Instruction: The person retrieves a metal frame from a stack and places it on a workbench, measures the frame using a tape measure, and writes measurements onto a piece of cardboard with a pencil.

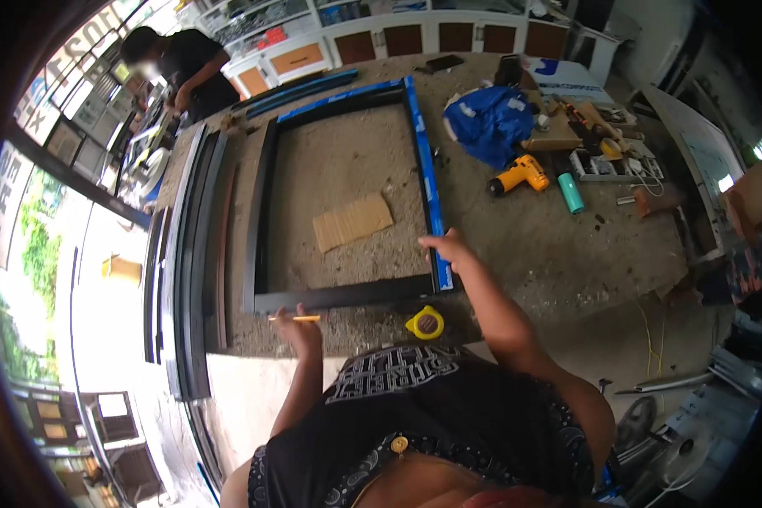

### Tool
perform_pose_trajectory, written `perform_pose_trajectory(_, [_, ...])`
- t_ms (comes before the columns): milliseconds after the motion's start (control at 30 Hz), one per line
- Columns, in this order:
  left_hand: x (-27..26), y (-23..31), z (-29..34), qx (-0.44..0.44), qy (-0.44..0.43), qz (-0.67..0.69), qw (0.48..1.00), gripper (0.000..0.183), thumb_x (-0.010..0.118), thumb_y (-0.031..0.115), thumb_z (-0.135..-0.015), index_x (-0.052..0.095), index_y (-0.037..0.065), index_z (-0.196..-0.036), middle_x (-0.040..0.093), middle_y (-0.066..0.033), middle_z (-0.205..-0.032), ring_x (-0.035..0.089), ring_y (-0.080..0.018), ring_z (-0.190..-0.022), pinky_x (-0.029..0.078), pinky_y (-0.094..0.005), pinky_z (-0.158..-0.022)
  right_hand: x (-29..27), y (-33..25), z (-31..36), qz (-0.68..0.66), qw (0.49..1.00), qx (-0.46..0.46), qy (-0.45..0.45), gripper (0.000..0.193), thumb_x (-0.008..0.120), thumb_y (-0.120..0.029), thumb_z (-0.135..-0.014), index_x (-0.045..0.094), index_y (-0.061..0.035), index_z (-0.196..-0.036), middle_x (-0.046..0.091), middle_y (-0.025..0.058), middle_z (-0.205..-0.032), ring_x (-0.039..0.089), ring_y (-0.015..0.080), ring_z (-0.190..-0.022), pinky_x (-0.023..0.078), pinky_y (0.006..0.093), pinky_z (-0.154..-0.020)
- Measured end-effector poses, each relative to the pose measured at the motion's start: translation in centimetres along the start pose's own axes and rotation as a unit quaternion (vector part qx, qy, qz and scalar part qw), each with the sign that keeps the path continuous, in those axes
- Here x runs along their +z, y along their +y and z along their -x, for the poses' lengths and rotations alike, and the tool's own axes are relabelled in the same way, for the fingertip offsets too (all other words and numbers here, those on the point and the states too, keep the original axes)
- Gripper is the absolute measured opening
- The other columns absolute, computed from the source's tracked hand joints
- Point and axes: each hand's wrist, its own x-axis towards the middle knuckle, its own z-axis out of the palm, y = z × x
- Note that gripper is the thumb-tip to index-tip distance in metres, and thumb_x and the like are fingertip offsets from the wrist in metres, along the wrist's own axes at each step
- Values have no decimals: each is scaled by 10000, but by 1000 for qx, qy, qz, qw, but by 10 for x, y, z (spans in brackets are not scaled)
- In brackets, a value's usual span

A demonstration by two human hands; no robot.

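Observation:
A black rectangular metal frame (345, 294) lies flat on the work table, with blue film along its far and right rails. My left hand (299, 333) is closed around a yellow-orange pencil (308, 318), just in front of the near rail's left part. My right hand (450, 248) is over the right rail near the near corner, fingers bent across it, one reaching to the inner side. Some of its fingers are hidden. Between my hands, close to my body, sits a yellow tape measure (424, 323). Inside the frame lies a piece of cardboard (353, 223).
Long dark profiles (196, 254) lie along the table's left edge. To the right are an orange-yellow cordless drill (519, 174), a teal cylinder (570, 193), a bunched blue cloth (493, 123) and a tray of tools (618, 165). Another person (190, 72) stands bent at the far left.

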Motion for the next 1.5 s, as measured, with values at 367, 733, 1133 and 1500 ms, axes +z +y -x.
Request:
perform_pose_trajectory(367, [4, 55, 10, -442, -137, 621, 632, 316, 620, 352, -945, 512, 133, -1145, 573, -35, -983, 558, -201, -864, 483, -386, -781, 51, -11, 23, -221, 964, -120, -82, 185, 759, -224, -810, 656, -70, -819, 650, 28, -727, 628, 145, -617, 484, 296, -570])
perform_pose_trajectory(733, [36, 22, 39, -339, -237, 669, 618, 158, 617, 179, -942, 488, 168, -1033, 572, -65, -1050, 588, -351, -1008, 493, -478, -843, 3, 12, -25, -21, 990, -115, -74, 357, 813, -319, -744, 679, -11, -865, 678, 70, -781, 639, 156, -660, 507, 314, -625])
perform_pose_trajectory(1133, [53, 5, 58, -141, -341, 677, 637, 231, 494, 243, -976, 515, 152, -1187, 510, -133, -1321, 541, -378, -1176, 447, -466, -1000, 0, 26, -46, 158, 971, -179, 20, 733, 819, -348, -658, 555, 70, -1199, 655, 243, -1110, 657, 334, -1018, 516, 413, -853])
perform_pose_trajectory(1500, [-47, 12, 50, -271, -384, 347, 812, 329, 483, 398, -1000, 606, 95, -1040, 644, -45, -763, 583, -123, -594, 406, -268, -457, 0, 43, -31, 321, 926, -176, 94, 930, 762, -493, -733, 397, 66, -1380, 418, 305, -1421, 444, 408, -1310, 375, 447, -1078])
